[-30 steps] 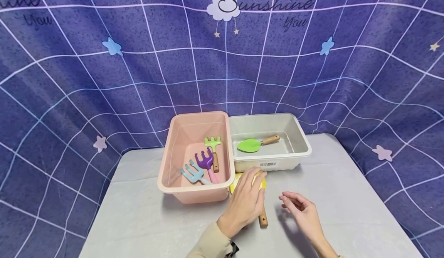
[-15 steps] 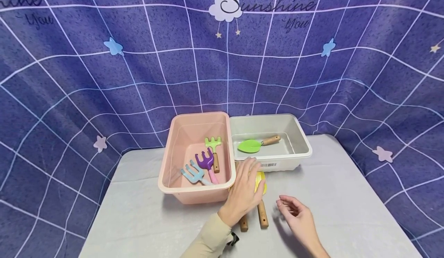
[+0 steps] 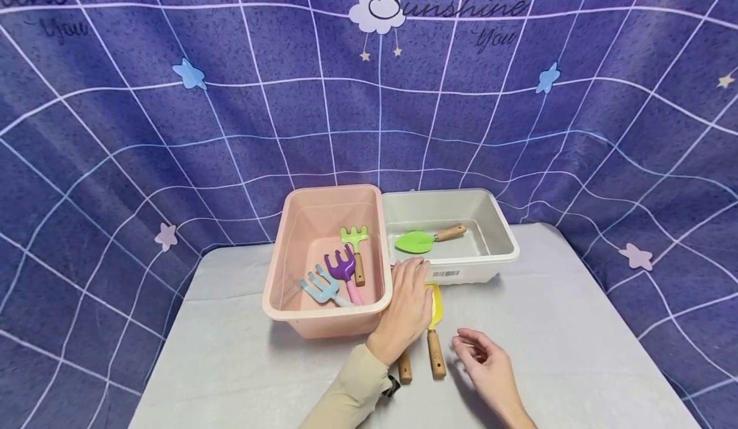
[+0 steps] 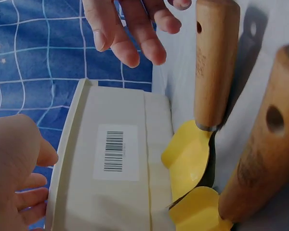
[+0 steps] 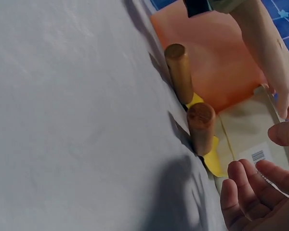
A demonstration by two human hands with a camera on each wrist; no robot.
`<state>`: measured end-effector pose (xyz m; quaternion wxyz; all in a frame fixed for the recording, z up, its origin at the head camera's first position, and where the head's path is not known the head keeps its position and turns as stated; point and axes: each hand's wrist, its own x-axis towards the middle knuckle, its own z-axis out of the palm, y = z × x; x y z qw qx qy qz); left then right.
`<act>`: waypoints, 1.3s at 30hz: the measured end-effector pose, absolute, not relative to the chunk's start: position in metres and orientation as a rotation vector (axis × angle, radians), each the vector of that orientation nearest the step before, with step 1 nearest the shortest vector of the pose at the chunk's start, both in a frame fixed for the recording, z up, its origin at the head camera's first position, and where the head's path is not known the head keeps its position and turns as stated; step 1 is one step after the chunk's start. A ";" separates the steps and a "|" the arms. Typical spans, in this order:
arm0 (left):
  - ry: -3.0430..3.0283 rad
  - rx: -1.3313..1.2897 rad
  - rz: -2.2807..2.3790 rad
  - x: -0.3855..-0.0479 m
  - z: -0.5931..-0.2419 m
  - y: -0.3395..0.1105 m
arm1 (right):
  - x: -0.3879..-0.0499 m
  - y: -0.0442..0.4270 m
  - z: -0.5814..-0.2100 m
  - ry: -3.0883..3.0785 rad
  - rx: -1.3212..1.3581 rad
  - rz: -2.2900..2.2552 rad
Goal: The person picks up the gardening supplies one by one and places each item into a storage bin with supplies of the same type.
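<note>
My left hand (image 3: pixel 405 314) is stretched out flat where the pink bin (image 3: pixel 328 326) and the white bin (image 3: pixel 484 269) meet. Its fingers reach the white bin's front rim; whether they touch it I cannot tell. Partly under this hand lies a yellow trowel whose wooden handle (image 3: pixel 405 368) sticks out toward me. A second yellow trowel (image 3: pixel 435 336) lies to its right on the table, also handle toward me. My right hand (image 3: pixel 486 368) hovers right of that trowel, fingers loosely bent, holding nothing. Both trowels' blades (image 4: pixel 188 159) sit by the white bin's barcoded side.
Inside the pink bin are a green hand rake (image 3: pixel 354 240), a purple one (image 3: pixel 341 266) and a light blue one (image 3: pixel 321 285). A green trowel (image 3: pixel 415 242) lies in the white bin. A patterned blue curtain (image 3: pixel 369 109) hangs behind the grey-covered table (image 3: pixel 230 365).
My left hand has shifted left and away from me, uncovering the right yellow trowel and the other trowel's handle. My right hand has drifted slightly left and nearer to me.
</note>
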<state>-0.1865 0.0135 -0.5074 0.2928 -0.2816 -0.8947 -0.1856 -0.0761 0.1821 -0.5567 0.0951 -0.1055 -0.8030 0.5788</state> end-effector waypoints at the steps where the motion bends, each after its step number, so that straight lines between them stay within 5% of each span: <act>1: -2.378 -0.745 -0.492 -0.187 -0.507 0.014 | -0.076 0.181 -0.557 -2.380 -0.310 1.715; 39: -2.518 -0.652 -0.194 -0.187 -0.493 0.018 | -0.082 0.146 -0.572 -2.693 -0.390 1.100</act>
